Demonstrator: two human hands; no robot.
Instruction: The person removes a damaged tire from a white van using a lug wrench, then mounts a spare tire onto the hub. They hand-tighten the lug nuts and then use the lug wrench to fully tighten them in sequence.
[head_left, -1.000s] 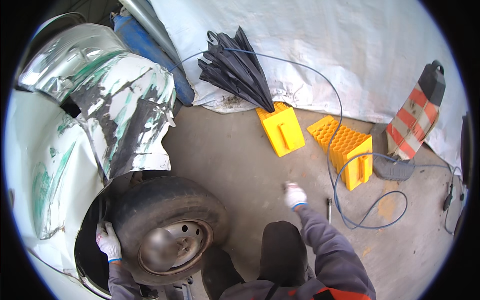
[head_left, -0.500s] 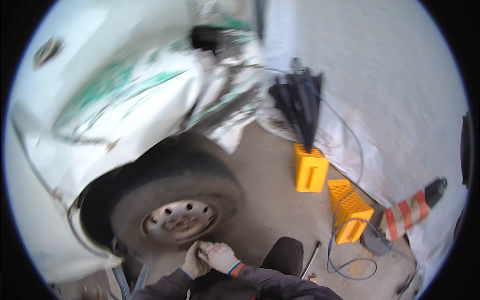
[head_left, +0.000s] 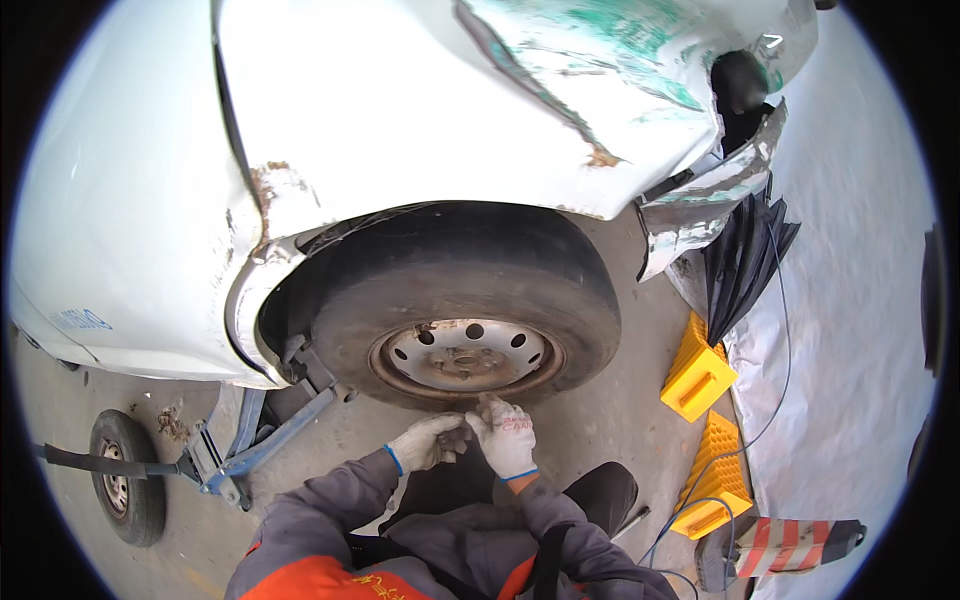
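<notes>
Both my hands wear white work gloves and meet in front of a steel wheel [head_left: 470, 362] with a worn black tyre [head_left: 440, 285], mounted on a dented white vehicle [head_left: 400, 110]. My left hand [head_left: 428, 443] has its fingers curled; whatever lies in them is too small and dark to make out. Beside it, my right hand [head_left: 506, 440] is closed, fingertips pinched together near the tyre's lower edge. What that pinch holds, if anything, is hidden. The wheel's middle shows rusty bolt holes around the hub.
A blue jack [head_left: 270, 445] stands under the vehicle at left, near a loose spare wheel [head_left: 125, 475]. To the right are yellow wheel chocks [head_left: 700, 385], a folded black umbrella [head_left: 745, 265], a blue cable [head_left: 765, 430] and a red-and-white striped cone [head_left: 785, 546].
My view has swung left, so the wheel sits more centrally and the jack and spare wheel show. My hands, joined before, are now slightly apart.
</notes>
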